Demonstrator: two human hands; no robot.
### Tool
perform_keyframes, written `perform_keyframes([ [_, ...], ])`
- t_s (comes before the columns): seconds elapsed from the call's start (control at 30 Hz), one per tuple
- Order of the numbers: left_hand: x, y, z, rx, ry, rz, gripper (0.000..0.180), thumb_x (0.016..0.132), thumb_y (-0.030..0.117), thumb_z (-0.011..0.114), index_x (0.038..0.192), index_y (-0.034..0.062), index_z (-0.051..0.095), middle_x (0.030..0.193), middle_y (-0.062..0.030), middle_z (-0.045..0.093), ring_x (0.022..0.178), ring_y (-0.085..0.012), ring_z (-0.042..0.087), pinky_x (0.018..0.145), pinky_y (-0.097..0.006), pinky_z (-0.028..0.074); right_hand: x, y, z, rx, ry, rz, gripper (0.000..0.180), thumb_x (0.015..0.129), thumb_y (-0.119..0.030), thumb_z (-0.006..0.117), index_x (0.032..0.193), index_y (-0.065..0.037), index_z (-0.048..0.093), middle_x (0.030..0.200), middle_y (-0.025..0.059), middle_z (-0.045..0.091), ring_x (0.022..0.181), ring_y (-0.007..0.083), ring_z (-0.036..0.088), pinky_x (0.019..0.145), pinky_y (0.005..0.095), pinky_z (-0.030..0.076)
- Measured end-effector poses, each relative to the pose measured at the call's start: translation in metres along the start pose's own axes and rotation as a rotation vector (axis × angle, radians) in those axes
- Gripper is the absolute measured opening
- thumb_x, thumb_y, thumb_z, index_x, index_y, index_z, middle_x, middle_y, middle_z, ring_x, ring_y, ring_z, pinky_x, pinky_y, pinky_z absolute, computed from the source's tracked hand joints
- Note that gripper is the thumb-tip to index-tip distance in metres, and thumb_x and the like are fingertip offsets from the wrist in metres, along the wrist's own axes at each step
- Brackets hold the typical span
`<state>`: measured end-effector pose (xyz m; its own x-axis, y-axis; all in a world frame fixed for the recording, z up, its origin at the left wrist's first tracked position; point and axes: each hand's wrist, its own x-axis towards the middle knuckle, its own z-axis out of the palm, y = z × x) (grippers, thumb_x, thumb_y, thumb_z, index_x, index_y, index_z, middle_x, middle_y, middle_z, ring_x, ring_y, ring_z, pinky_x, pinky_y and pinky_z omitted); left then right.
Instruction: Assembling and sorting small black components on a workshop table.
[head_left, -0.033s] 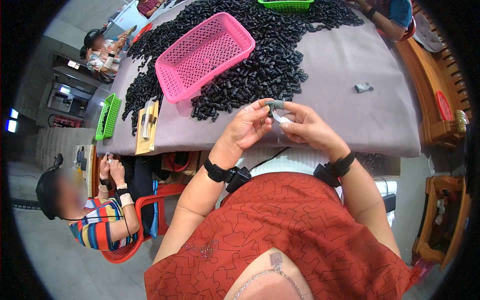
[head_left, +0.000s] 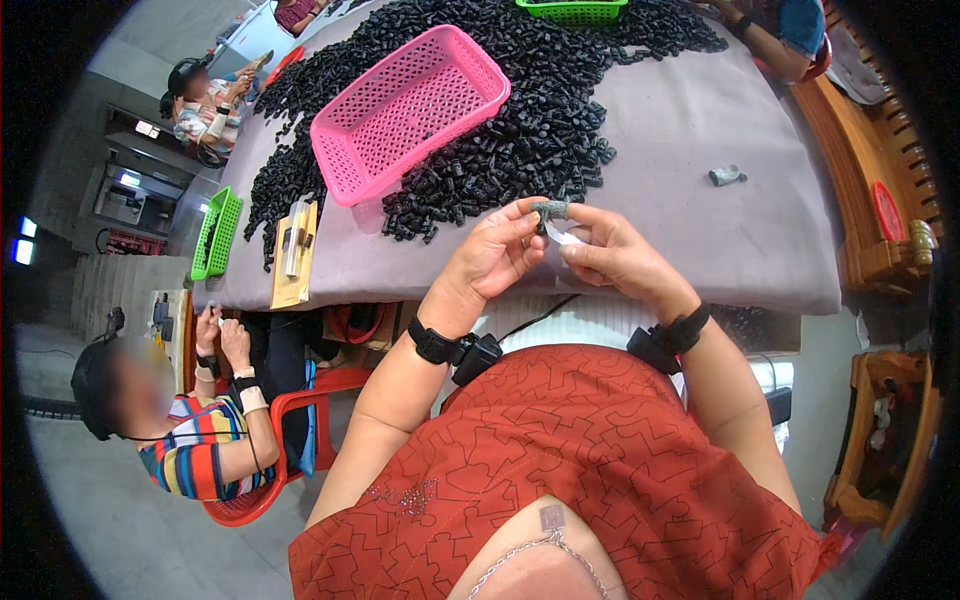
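Note:
Over the table's near edge my left hand [head_left: 500, 247] pinches a small grey, roughly cylindrical piece [head_left: 552, 210] between thumb and fingertips. My right hand [head_left: 618, 252] is closed on a thin white strip [head_left: 562, 235], which reaches toward the underside of that piece. The tip of my right index finger rests at the piece's right end. What the strip is made of, I cannot tell. Just beyond my hands spreads a large heap of short black cylindrical pieces [head_left: 540, 150]. A similar grey piece [head_left: 727, 175] lies alone at the right on the cloth.
A pink perforated basket [head_left: 335, 130] sits on the heap. Green baskets [head_left: 216, 235] stand at the left and far edges. A tan envelope with a clear tube [head_left: 292, 260] lies at left. A person in stripes [head_left: 205, 450] sits on my left; others work farther along the grey-covered table [head_left: 720, 250].
My hands hold the same pose, with the white strip very slightly shifted. The seated person at left has moved their hands a little.

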<state>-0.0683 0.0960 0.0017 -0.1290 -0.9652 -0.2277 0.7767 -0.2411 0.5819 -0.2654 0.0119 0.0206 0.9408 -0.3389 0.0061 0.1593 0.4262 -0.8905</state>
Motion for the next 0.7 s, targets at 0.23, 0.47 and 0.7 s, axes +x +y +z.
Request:
perform_keyframes([
  [0.23,0.000,-0.001,-0.001,0.006,-0.012,0.008,0.028,0.093,0.007,0.055,0.121,0.0029,0.052,0.097,-0.0079,0.063,0.074,-0.0123,0.065,0.066,-0.023,0.060,-0.001,-0.002,-0.001,0.029,-0.015,0.011,0.046,0.091,-0.012,0.059,0.134,-0.004,0.043,0.073,-0.0051,0.051,0.053,0.0011,0.040,0.044,0.0161,0.030],
  [0.47,-0.001,0.000,0.002,0.088,0.009,0.006,0.029,0.092,0.007,0.057,0.121,0.0030,0.052,0.094,-0.0062,0.063,0.074,-0.0116,0.064,0.066,-0.023,0.059,0.000,0.001,-0.004,0.020,0.037,0.031,0.039,0.091,-0.014,0.061,0.127,-0.003,0.050,0.070,-0.0054,0.050,0.054,0.0011,0.040,0.044,0.0158,0.029],
  [0.7,-0.002,0.009,0.001,0.156,0.061,0.062,0.034,0.093,0.008,0.056,0.126,0.0008,0.052,0.092,-0.0057,0.064,0.078,-0.0134,0.065,0.069,-0.025,0.058,0.005,0.007,-0.007,0.006,0.179,-0.072,0.027,0.092,-0.014,0.060,0.116,-0.003,0.056,0.070,-0.0055,0.050,0.053,0.0009,0.041,0.043,0.0163,0.029],
])
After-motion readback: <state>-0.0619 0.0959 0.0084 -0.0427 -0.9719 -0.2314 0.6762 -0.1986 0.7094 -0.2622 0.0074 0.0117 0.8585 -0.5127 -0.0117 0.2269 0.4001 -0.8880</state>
